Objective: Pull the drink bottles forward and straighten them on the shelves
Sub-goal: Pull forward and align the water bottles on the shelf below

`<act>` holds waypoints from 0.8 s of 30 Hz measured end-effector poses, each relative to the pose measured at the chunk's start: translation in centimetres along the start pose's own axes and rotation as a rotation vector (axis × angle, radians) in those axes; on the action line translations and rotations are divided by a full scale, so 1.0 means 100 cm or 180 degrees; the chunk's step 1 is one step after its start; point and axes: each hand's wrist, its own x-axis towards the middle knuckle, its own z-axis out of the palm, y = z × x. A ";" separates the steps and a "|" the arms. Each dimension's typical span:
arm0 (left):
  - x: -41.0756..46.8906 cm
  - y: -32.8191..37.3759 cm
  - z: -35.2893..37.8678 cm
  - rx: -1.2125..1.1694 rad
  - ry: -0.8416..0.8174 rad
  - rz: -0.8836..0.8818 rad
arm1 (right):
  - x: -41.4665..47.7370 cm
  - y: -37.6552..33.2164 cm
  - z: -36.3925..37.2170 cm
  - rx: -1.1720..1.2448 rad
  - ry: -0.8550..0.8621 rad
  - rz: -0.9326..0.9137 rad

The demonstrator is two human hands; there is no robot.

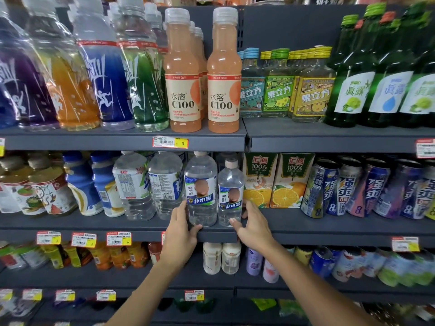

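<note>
- We see two clear, blue-labelled drink bottles, the taller bottle (200, 191) and the shorter bottle (230, 194), upright at the middle shelf (219, 236) front.
- The left hand (182, 228) grasps the taller bottle's base and the right hand (250, 225) grasps the shorter's.
- Orange juice cartons (260, 180) stand just beside.
</note>
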 end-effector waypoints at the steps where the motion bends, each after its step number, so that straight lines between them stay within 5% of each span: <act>1: -0.001 0.001 0.000 -0.0055 -0.0021 0.0013 | -0.001 -0.001 0.000 -0.0019 0.0001 0.0012; 4: -0.006 -0.001 -0.005 -0.0191 -0.0032 0.0025 | -0.010 -0.006 0.007 -0.0037 0.0251 -0.0014; 9: -0.007 -0.019 -0.032 -0.0223 0.0607 -0.0072 | -0.041 -0.034 0.049 0.0205 0.1816 -0.0183; 16: 0.019 -0.057 -0.079 -0.0077 0.1319 -0.0935 | -0.039 -0.095 0.118 0.0611 0.2154 0.0191; 24: 0.029 -0.074 -0.096 0.0240 0.1162 -0.1256 | -0.031 -0.145 0.168 0.0586 0.2644 0.0758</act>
